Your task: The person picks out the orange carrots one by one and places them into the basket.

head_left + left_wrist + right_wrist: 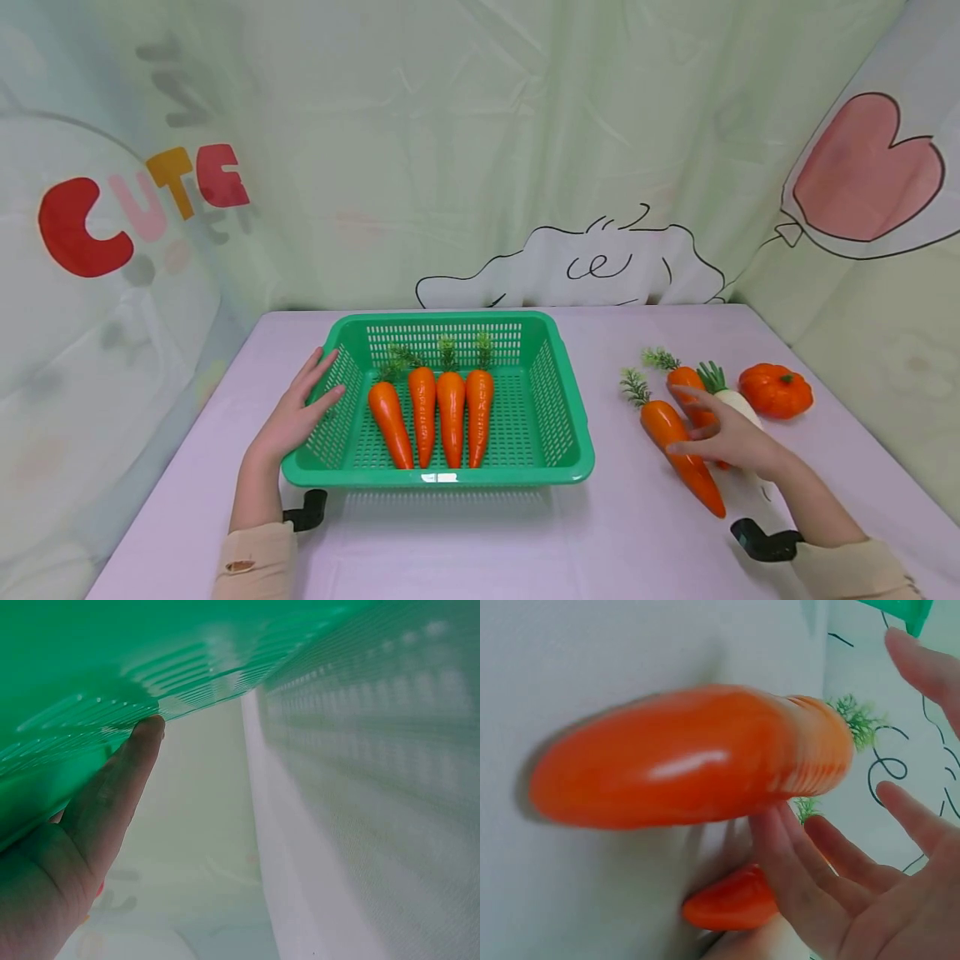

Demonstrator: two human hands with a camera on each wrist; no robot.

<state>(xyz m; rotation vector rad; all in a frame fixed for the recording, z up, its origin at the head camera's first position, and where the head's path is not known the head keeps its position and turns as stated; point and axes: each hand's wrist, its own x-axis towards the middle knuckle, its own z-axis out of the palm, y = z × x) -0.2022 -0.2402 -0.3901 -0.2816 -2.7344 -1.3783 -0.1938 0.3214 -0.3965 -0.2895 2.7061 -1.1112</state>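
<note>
Several toy carrots (451,417) lie side by side in a green plastic basket (573,450), green tops towards the back. My left hand (295,421) is at the basket's left side, fingers extended; in the left wrist view a straight finger (124,787) touches the outside of the slotted wall. Over at the right, my right hand (731,437) is over another carrot (678,458), its fingers spread. The right wrist view shows that carrot (682,761) beside the fingertips, not gripped. A further carrot (686,382) lies behind, partly hidden by the hand.
A white radish (738,404) with green leaves is partly covered by the right hand. An orange pumpkin (776,391) sits at the table's right side. Behind the pale cloth-covered table (450,550) hangs a printed curtain (450,167).
</note>
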